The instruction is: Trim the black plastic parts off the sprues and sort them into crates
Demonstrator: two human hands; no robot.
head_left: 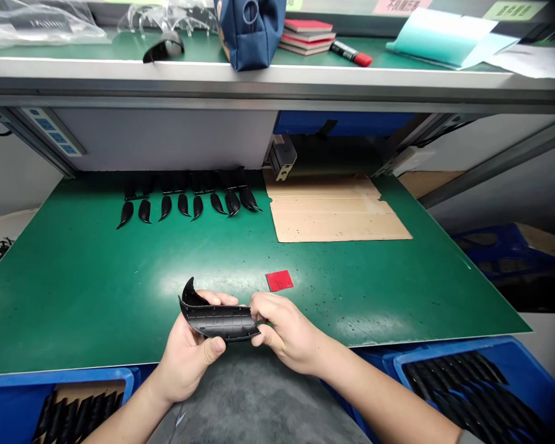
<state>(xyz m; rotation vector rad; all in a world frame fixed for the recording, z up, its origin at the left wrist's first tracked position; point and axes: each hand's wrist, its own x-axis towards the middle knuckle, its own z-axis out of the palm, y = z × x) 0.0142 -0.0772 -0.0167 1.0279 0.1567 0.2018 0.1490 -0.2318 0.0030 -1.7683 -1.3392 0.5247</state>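
A black curved plastic shell (222, 322), with a ribbed inner face and pointed, upturned tips, is held over the front edge of the green table. My left hand (189, 354) wraps around its left part from below, thumb on the near rim. At the shell's right end, my right hand (284, 330) is closed, with thumb and forefinger pinching the end; whether it also holds something small there is hidden. Just beyond my right hand lies a small red square pad (280, 280).
Several black curved parts (194, 197) stand along the back of the green table (97, 290). A cardboard sheet (337, 216) lies back right, near a metal bracket (283, 157). Blue bins (527, 370) (4, 385) with black parts flank me. A shelf (189, 77) spans above.
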